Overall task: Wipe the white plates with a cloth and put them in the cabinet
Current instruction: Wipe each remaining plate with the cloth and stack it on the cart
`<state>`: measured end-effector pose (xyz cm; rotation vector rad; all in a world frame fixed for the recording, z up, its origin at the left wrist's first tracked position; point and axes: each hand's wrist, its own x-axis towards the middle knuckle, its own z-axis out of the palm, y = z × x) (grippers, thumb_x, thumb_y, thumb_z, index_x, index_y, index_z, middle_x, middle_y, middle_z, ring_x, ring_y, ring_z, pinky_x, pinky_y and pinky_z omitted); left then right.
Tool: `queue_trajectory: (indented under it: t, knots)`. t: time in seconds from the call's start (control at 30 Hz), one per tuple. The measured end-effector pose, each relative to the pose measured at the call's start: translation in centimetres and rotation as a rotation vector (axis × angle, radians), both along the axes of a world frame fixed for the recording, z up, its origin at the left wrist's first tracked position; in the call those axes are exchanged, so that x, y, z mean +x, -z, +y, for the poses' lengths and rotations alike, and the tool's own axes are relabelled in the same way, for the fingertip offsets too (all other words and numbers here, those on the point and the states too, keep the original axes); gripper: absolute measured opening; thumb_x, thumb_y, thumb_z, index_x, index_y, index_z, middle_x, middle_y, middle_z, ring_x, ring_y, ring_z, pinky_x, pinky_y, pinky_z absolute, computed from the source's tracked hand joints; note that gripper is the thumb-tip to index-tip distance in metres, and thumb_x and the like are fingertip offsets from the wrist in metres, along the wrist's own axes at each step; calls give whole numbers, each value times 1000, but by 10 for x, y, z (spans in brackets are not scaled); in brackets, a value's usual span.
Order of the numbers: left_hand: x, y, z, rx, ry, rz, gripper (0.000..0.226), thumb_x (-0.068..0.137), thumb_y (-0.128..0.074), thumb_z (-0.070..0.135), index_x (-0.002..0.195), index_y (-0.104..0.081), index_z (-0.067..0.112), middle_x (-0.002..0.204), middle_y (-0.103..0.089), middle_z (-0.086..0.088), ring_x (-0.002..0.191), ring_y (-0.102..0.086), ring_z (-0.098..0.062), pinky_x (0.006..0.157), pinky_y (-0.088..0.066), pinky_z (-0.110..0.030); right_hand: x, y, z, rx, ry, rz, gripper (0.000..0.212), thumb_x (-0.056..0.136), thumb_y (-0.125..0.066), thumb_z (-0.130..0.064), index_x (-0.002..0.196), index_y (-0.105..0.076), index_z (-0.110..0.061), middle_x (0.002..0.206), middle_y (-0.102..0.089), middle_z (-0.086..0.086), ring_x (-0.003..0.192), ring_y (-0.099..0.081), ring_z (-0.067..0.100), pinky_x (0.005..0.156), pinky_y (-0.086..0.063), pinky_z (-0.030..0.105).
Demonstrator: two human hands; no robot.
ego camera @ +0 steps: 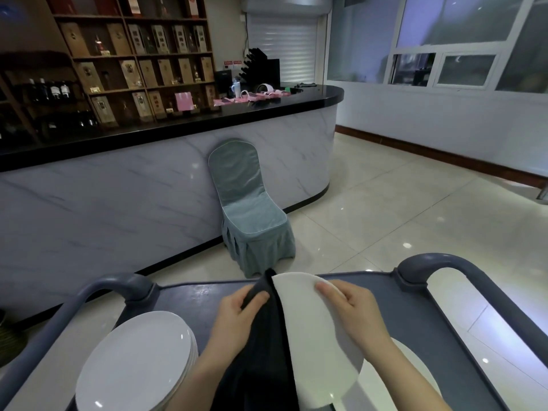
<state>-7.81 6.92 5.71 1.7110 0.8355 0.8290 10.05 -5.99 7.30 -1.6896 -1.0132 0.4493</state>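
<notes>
I hold a white plate point(314, 336) tilted up above a grey-blue cart point(189, 295). My right hand point(353, 312) grips its right rim, fingers on the face. My left hand point(237, 318) clutches a dark cloth point(267, 351) that drapes over the plate's left edge and hangs down. A stack of white plates point(133, 360) rests on the cart at the lower left. Another white plate point(415, 372) lies on the cart under my right forearm, partly hidden.
The cart's raised handles point(444, 262) curve up at the far left and right corners. A teal-covered chair point(249, 212) stands ahead against a marble-fronted bar counter point(118, 203). Shelves of boxes and bottles point(133, 60) are behind it. Glossy tiled floor point(400, 209) spreads right.
</notes>
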Motion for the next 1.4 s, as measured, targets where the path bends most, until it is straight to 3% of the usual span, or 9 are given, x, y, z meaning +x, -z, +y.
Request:
queue_trajectory:
  t: [0.17,0.33,0.43,0.57,0.7,0.87,1.0,1.13,1.4]
  knots:
    - [0,3,0,-36,13,30,13,92,-63,11,84,-73,14,78,-74,6,70,-60,3,64,-47,-13,4,5,-3,-14,-7,53,43,96,-60,-34,65,-47,-8,61,-39,-7,61,-34,7,58,-28,28]
    - [11,-9,8,260,209,287,12,88,-70,21,81,-70,12,71,-69,1,67,-54,-2,68,-44,-26,-7,-5,3,-69,-201,-109,40,96,-62,-34,56,-57,-38,56,-53,-18,57,-44,-2,57,-34,14]
    - [12,-13,4,234,169,225,17,89,-68,18,73,-68,22,67,-67,10,64,-54,6,62,-43,-17,-3,-6,3,-64,-151,-96,36,94,-63,-36,62,-60,-21,58,-49,-13,58,-41,0,56,-33,19]
    - [6,-2,-6,-57,-120,-4,18,95,-60,16,80,-70,19,72,-71,17,66,-59,7,60,-44,-8,-3,5,-2,115,182,242,42,94,-64,-35,66,-55,-4,62,-44,-5,58,-38,8,51,-32,19]
    - [9,24,-26,-384,-344,-100,23,98,-56,26,86,-72,13,87,-75,-7,79,-65,-19,78,-55,-41,-24,26,-1,200,408,618,37,97,-57,-38,68,-62,-17,64,-54,-8,59,-48,10,57,-42,23]
    - [-2,22,-15,-296,-325,-63,25,97,-57,25,82,-70,8,85,-73,-16,72,-59,-17,72,-51,-37,-6,21,-11,69,159,412,19,94,-64,-34,75,-68,-35,74,-69,-14,66,-62,5,59,-47,18]
    - [-5,6,-4,16,-83,117,23,93,-63,23,73,-64,11,63,-62,6,62,-49,-5,62,-42,-28,11,-1,0,-82,-109,74,2,89,-70,-35,87,-71,-36,88,-72,-20,83,-64,-3,71,-48,14]
    - [6,-9,-1,203,121,255,27,88,-69,19,63,-60,17,56,-53,10,55,-44,2,55,-35,-18,1,-9,16,-202,-311,-216,34,95,-61,-43,65,-54,-28,59,-49,-18,60,-43,-1,57,-33,18]
    - [-10,9,-2,-110,-112,11,25,96,-58,20,73,-67,14,64,-66,13,61,-54,1,56,-43,-14,-3,11,1,18,54,260,31,97,-60,-34,76,-69,-11,67,-59,-8,61,-48,5,54,-38,14]
